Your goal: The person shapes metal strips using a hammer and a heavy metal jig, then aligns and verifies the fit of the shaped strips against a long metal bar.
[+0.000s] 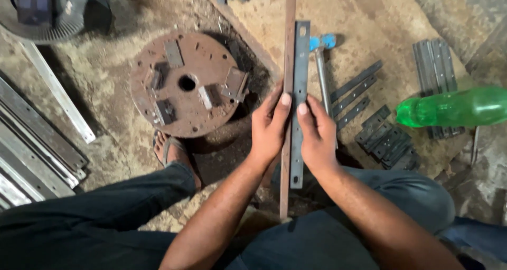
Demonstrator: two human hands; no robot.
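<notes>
Between the knees of the seated person, over a dusty workshop floor (369,16), two long metal strips are held side by side and upright in the view. The rusty brown bar (289,37) is steadied by the left hand (269,127), whose fingers are wrapped along its left edge with the thumb pressed on its face. The grey flat bar (301,64), with a small hole near each end, is laid just beside the brown one, touching it, and is pinched by the right hand (318,135), the thumb resting on its front and the fingers curled behind. Both grips are thus closed on the strips. To the left of the hands, a rusty round disc (185,85) with a centre hole and small blocks fixed on it is seen on the floor, and a sandalled foot (171,151) is placed just below it. To the right of the bars a hammer with a blue head (322,42) is lain, then a loose row of short grey strips (356,93) and a stacked heap of shorter plates (388,140). A green plastic bottle (454,107) is lain on its side further right, and long pale rails (37,148) are piled at the left edge.
</notes>
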